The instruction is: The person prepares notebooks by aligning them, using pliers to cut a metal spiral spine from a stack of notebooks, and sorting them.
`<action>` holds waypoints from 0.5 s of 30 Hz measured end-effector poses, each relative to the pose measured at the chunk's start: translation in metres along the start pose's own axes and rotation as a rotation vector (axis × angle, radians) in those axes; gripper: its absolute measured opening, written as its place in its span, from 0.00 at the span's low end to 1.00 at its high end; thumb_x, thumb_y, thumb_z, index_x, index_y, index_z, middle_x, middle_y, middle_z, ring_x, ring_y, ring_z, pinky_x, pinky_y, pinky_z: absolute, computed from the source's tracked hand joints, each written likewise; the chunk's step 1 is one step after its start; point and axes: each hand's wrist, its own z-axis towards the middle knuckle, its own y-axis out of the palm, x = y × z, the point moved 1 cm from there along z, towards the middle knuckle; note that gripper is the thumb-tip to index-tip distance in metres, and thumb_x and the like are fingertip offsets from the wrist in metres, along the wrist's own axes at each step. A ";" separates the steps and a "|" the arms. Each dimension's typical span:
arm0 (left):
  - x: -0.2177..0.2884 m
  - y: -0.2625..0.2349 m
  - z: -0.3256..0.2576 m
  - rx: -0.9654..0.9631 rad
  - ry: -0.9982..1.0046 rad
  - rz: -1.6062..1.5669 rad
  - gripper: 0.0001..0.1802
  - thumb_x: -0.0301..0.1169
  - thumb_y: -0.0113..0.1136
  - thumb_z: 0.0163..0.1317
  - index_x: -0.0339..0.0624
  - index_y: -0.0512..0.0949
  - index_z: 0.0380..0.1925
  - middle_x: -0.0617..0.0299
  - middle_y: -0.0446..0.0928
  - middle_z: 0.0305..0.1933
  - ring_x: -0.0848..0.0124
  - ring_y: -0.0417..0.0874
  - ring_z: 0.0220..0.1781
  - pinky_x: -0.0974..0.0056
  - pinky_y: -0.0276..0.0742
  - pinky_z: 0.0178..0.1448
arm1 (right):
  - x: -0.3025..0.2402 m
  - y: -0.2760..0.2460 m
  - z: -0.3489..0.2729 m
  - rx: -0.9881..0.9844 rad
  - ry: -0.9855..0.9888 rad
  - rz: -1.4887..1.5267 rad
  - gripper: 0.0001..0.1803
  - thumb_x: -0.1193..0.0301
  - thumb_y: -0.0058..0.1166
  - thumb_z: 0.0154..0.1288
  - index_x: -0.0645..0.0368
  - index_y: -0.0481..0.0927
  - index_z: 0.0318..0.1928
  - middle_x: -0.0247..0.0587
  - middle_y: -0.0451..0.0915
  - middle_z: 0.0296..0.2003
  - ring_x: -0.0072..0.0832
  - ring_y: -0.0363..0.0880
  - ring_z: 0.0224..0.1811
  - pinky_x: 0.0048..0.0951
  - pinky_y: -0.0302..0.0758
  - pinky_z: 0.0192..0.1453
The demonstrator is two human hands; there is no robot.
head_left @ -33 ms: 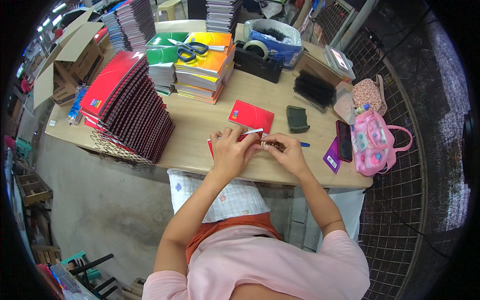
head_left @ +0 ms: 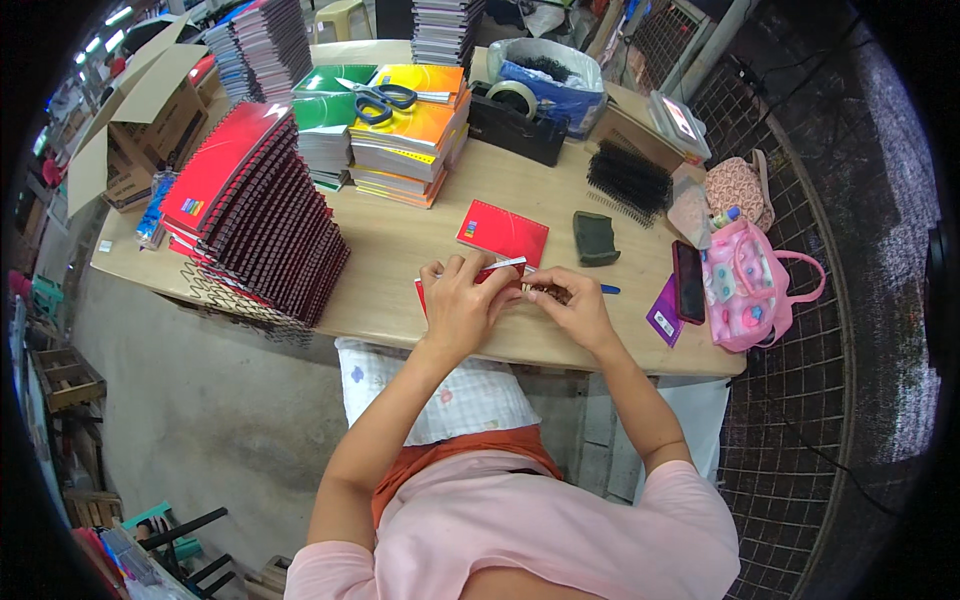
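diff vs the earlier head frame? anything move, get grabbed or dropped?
No visible change. Both hands are at the table's near edge as before: the left hand on the small red notebook, the right hand pinching the dark spiral coil at its edge. The other red notebook, the dark sponge block, the phone and the notebook stack lie where they did.
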 end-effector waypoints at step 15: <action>0.003 -0.003 0.003 0.040 0.037 -0.024 0.09 0.42 0.71 0.55 0.61 0.85 0.36 0.70 0.80 0.40 0.69 0.78 0.39 0.55 0.58 0.47 | -0.016 -0.009 0.003 -0.038 -0.003 -0.037 0.12 0.78 0.63 0.63 0.64 0.87 0.47 0.35 0.84 0.36 0.17 0.77 0.34 0.20 0.71 0.38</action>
